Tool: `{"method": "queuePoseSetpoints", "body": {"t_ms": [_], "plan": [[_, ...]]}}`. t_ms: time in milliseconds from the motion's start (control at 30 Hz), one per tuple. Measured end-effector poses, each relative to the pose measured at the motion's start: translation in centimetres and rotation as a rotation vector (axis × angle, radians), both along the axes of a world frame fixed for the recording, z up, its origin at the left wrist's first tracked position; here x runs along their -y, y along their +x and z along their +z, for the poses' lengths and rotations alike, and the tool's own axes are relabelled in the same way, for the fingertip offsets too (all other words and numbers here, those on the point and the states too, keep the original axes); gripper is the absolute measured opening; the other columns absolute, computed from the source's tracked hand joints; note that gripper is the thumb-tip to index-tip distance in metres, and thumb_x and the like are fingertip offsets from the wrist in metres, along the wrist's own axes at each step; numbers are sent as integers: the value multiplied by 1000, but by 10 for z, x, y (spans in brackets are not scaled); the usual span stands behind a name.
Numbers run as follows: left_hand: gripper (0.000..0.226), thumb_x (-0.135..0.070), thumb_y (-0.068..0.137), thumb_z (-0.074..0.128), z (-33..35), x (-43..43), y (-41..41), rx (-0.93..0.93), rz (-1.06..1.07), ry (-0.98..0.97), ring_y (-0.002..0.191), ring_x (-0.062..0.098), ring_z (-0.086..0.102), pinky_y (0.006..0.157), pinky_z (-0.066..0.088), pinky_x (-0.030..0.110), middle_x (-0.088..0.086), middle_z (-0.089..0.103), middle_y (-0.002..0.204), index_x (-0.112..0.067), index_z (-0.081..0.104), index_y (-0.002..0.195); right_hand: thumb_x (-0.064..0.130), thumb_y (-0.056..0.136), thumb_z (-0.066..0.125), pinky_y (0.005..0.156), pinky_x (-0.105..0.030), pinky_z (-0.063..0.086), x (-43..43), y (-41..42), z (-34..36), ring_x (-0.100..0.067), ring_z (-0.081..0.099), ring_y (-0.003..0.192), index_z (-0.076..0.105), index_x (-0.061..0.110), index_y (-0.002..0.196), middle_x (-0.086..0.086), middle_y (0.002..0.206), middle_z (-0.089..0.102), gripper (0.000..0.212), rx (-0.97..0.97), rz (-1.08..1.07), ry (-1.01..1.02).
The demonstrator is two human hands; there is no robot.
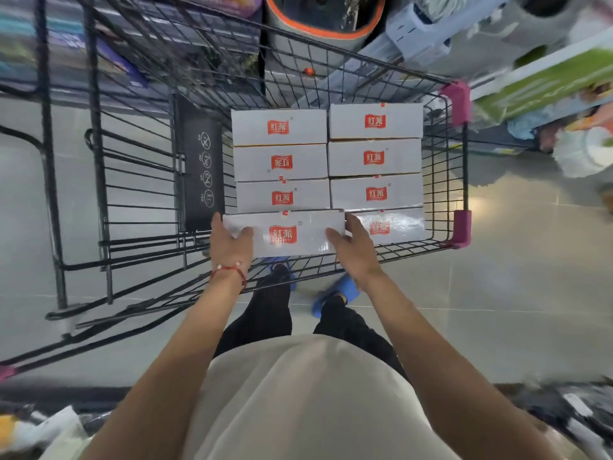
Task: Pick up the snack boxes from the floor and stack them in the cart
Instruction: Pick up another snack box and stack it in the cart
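The white cardboard snack box with a red logo [292, 232] is held level over the near left corner of the black wire shopping cart [465, 167], its long side running across the view. It looks slightly higher than its neighbours, and its right end overlaps the edge of the box beside it; whether its underside rests on anything cannot be told.

The left hand [230, 245] grips the box's left end, with the thumb lying on the top face and the fingers wrapped round the end. The right hand [356, 249] grips the right end in the same way, thumb on top. A red string bracelet [232, 270] circles the left wrist.

Seven more white boxes with the same red logo lie flat in the cart in two columns, edge to edge. Three fill the left column [280, 162] beyond the held box. Four fill the right column [374, 157], and the nearest of these is glossy with glare.

A black plastic panel with round white icons [202, 174] stands upright just left of the left column. Pink plastic caps [461, 227] cover the cart's right corners.

Below the cart are blue slippers [335, 293] and black trousers [265, 313] on a grey tiled floor [514, 277]. A cream shirt [308, 393] fills the bottom of the view. Blurred shelf goods [547, 84] line the upper right.
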State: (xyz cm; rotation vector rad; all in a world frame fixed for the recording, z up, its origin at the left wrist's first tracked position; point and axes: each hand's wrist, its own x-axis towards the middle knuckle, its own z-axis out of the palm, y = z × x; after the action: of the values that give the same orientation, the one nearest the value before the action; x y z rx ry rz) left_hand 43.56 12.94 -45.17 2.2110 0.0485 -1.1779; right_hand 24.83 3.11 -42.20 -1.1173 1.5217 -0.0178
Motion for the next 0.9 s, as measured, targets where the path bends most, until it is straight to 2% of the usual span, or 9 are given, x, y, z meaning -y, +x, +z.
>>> {"method": "queuePoseSetpoints", "body": {"t_ms": [133, 267, 333, 400, 467, 533, 667, 800, 900], "plan": [[82, -23, 93, 62, 14, 8, -17, 175, -198, 51, 153, 24, 15, 124, 16, 47, 7, 15, 166, -12, 14, 159, 23, 103, 62, 84, -14, 44, -5, -22, 6, -15, 58, 118, 50, 22, 149, 4, 139, 56, 47, 45, -71, -58], [76, -25, 92, 63, 30, 20, -41, 287, -342, 40, 153, 25, 8, 124, 15, 45, 12, 14, 165, -12, 24, 156, 17, 102, 63, 77, -2, 45, -9, -55, 15, -3, 61, 103, 58, 17, 142, 2, 131, 62, 41, 106, -192, -109], [72, -21, 93, 61, 40, 29, -59, 281, -369, -26, 152, 26, 14, 123, 17, 39, 13, 15, 164, -11, 26, 155, 17, 102, 63, 92, -17, 51, -14, -77, 21, -10, 63, 105, 63, 19, 136, 5, 124, 67, 34, 147, -261, -140], [72, -18, 95, 60, 51, 37, -82, 266, -403, -83, 150, 27, 19, 121, 18, 34, 13, 13, 164, -10, 23, 156, 20, 101, 64, 98, -34, 52, -20, -104, 25, -11, 63, 105, 69, 27, 125, 7, 118, 69, 25, 175, -327, -188], [73, -18, 96, 58, 62, 43, -109, 237, -432, -130, 151, 26, 18, 123, 16, 34, 11, 7, 165, -12, 19, 158, 23, 99, 67, 97, -38, 52, -26, -132, 33, -11, 64, 101, 70, 36, 115, 6, 111, 70, 20, 199, -400, -230], [72, -18, 98, 57, 74, 48, -141, 228, -499, -171, 153, 22, 9, 124, 10, 34, 9, 4, 166, -13, 17, 158, 29, 94, 68, 94, -39, 51, -32, -163, 41, -15, 66, 100, 69, 35, 116, 8, 103, 71, 24, 215, -495, -268], [68, -18, 99, 57, 90, 51, -212, 210, -637, -273, 150, 19, 18, 122, 14, 31, 6, 12, 164, -15, 20, 157, 32, 83, 63, 90, -36, 50, -46, -232, 55, -16, 64, 95, 67, 35, 115, 7, 104, 72, 32, 236, -665, -323], [69, -20, 97, 59, 92, 61, -284, 162, -809, -336, 148, 22, 26, 122, 23, 43, 5, 21, 161, -18, 23, 156, 29, 81, 63, 96, -44, 52, -66, -301, 66, -16, 65, 96, 67, 38, 111, 4, 108, 74, 31, 224, -811, -381], [69, -21, 95, 62, 93, 70, -337, 154, -966, -353, 145, 23, 32, 120, 27, 45, 7, 29, 159, -17, 28, 155, 35, 83, 62, 98, -42, 52, -85, -347, 76, -24, 68, 106, 67, 41, 109, 0, 114, 73, 27, 220, -916, -399]]}}
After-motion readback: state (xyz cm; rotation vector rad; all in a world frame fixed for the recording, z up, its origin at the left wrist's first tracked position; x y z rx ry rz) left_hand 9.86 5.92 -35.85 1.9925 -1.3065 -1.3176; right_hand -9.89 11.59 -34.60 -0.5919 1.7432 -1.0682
